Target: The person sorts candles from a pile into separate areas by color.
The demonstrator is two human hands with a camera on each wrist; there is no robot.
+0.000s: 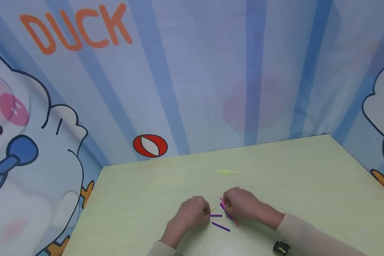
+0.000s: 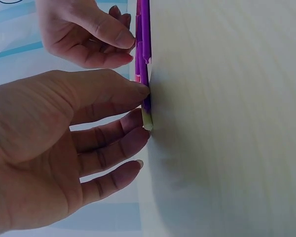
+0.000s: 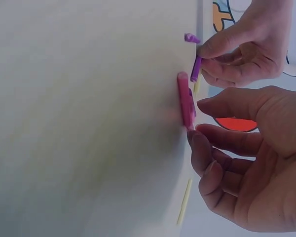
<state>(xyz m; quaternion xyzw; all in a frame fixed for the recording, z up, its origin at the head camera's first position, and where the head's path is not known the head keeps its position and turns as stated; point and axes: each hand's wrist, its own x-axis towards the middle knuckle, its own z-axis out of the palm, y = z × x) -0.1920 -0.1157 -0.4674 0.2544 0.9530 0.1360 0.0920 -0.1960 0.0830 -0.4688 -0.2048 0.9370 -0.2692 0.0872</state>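
left hand (image 1: 192,213): fingertips pinch one end of a short purple stick (image 1: 216,215) that lies flat on the worktop (image 1: 307,170). Thumb and forefinger are curled in close w/ the other fingers loose, prob. because a stick this thin needs a tip pinch.
right hand (image 1: 243,204): thumb and forefinger close on a pink stick (image 1: 235,220) and a purple one bunched w/ it, low over the worktop; grip is narrow, only the tips touching. The sticks look gathered side by side, so they can be held as one bundle.
loose purple stick (image 1: 220,226): flat on the worktop just in front of both hands, untouched.
yellow sticks (image 1: 225,172): a pair lying further back, well apart from the hands. A pale yellow bit (image 1: 213,208) also sits between the hands.
head view: gives the layout, i.e. both hands meeting mid-worktop, the far yellow pair and the duck-print wall (image 1: 76,32); fingertip detail is too small to see.
left wrist view: shows the left hand's (image 2: 64,148) fingers on the purple stick (image 2: 144,49) w/ a pale yellow end (image 2: 147,120) beneath, and the right hand (image 2: 84,34) behind.
right wrist view: shows the pink stick (image 3: 186,98) at the right hand's (image 3: 246,153) fingertips and the left hand (image 3: 241,49) pinching its purple stick (image 3: 196,69); a long yellow stick (image 3: 184,202) shows here too.
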